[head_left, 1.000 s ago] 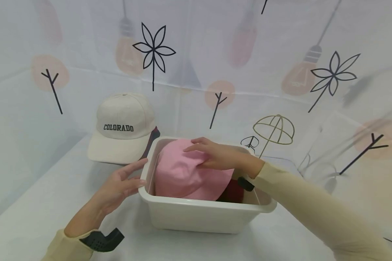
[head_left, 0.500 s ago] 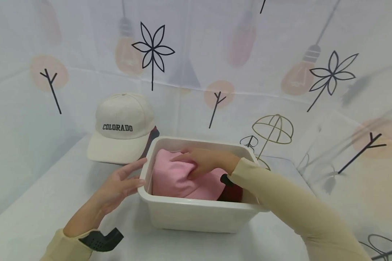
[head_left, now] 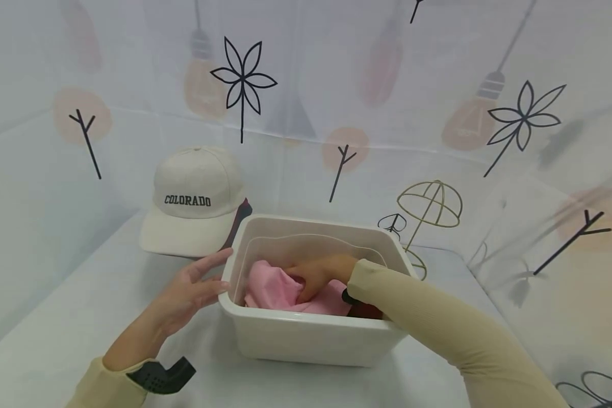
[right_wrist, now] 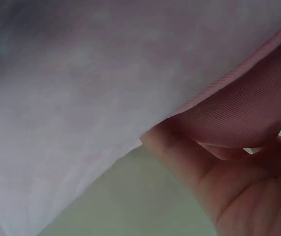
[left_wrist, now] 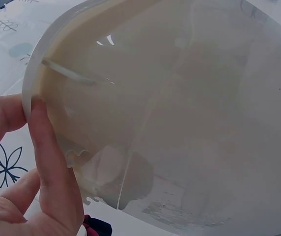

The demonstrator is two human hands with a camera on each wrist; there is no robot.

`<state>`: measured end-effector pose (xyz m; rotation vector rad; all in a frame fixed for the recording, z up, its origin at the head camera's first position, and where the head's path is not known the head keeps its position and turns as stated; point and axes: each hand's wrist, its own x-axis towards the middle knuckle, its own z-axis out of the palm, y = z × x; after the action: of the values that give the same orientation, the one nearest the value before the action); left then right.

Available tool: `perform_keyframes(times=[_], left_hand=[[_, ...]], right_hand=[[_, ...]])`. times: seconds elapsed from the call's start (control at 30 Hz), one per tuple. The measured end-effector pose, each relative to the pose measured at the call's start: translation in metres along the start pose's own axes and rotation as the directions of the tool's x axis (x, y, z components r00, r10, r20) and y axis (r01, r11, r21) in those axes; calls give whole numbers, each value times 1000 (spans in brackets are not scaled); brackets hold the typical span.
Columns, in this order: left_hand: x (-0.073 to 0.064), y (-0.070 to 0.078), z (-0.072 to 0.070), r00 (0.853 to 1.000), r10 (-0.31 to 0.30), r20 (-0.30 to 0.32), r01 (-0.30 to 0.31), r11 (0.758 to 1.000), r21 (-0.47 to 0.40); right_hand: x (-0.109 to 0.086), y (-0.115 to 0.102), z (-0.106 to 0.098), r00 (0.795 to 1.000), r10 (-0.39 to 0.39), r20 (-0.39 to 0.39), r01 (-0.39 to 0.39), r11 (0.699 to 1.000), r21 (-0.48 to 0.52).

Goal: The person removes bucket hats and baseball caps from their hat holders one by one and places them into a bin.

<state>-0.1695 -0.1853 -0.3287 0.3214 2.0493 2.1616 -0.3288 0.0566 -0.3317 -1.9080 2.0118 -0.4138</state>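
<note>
A white plastic bin [head_left: 311, 334] stands on the table. My left hand [head_left: 183, 294] holds its left rim from outside; in the left wrist view, fingers of my left hand [left_wrist: 47, 162] lie at the rim and just under it. Inside the bin, my right hand [head_left: 316, 275] grips a crumpled pink cap [head_left: 272, 289]. Close up in the right wrist view, the thumb of my right hand [right_wrist: 180, 157] tucks under the edge of the pink cap [right_wrist: 106, 73]. Something dark red [head_left: 365, 311] lies beside the cap, mostly hidden by the right sleeve.
A cream cap [head_left: 196, 187] lettered COLORADO sits on the table left of the bin. A dark navy and red item [head_left: 241, 215] shows behind it, next to the bin. A white patterned cloth [head_left: 296, 85] hangs behind the table.
My right hand has moved down into the bin, and the pink cap has sunk below the rim and crumpled more. My left hand stays at the rim.
</note>
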Motion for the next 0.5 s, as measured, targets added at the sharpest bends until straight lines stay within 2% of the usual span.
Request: perform_keyframes(times=[0.03,0.1,0.13,0.2,0.27,0.37,0.43,0.47,0.5], left_hand=[[0,0,0,1000,-1,-2,1,1000,4],[0,0,0,1000,-1,-3,1,1000,6],[0,0,0,1000,-1,-5,1,1000,5],[0,0,0,1000,-3,-4,3,1000,1],[0,0,0,1000,-5,0,5,1000,-6],[0,0,0,1000,-7,3,7,1000,-5],[0,1,0,1000,-6,2,6,1000,-3],[0,1,0,1000,-6,1,6,1000,-3],[0,1,0,1000,-6,0,6,1000,-4]], right_hand=[[-1,1,1,1000,13,6,-13,1000,-12],[1,-7,-5,999,-33,2,33,999,10],[-1,-9,-7,1000,22,-4,-22,996,-89],[0,-14,-12,998,62,5,-62,994,-96],[-4,-20,-17,986,159,41,-156,986,-59],[-11,-33,-28,948,309,74,-305,951,-58],[-17,-44,-38,936,345,67,-345,939,-16],[-14,-48,-42,960,276,53,-276,961,-10],[-17,-54,-46,959,281,43,-282,959,13]])
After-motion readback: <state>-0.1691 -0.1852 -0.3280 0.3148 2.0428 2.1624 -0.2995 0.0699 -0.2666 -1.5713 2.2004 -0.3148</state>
